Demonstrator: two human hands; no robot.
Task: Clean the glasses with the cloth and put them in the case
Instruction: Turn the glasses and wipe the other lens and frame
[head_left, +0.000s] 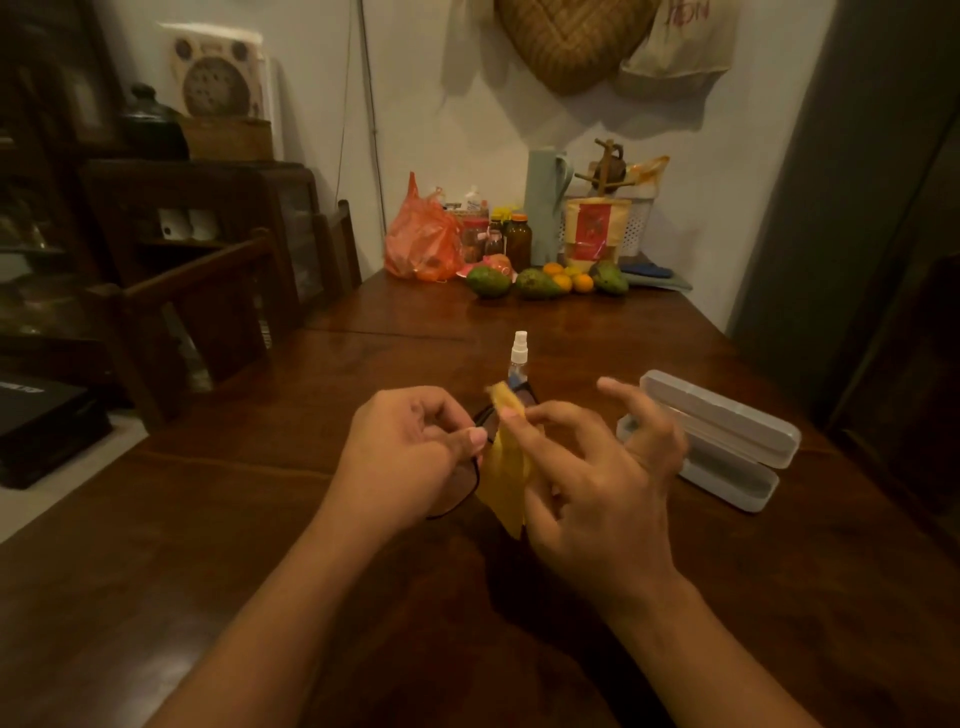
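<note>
My left hand (410, 452) pinches the black-framed glasses (467, 488) by the frame, above the wooden table (260, 519). My right hand (597, 467) presses a yellow cloth (506, 467) against one lens with thumb and forefinger, its other fingers spread. Most of that lens is hidden by the cloth. An open pale plastic glasses case (727, 441) lies on the table just right of my right hand, lid tipped back.
A small spray bottle (518, 356) with a white top stands just beyond the glasses. Fruit (540, 283), bottles, an orange plastic bag (421, 239) and a white basket crowd the table's far end by the wall. Wooden chairs (208, 312) stand on the left.
</note>
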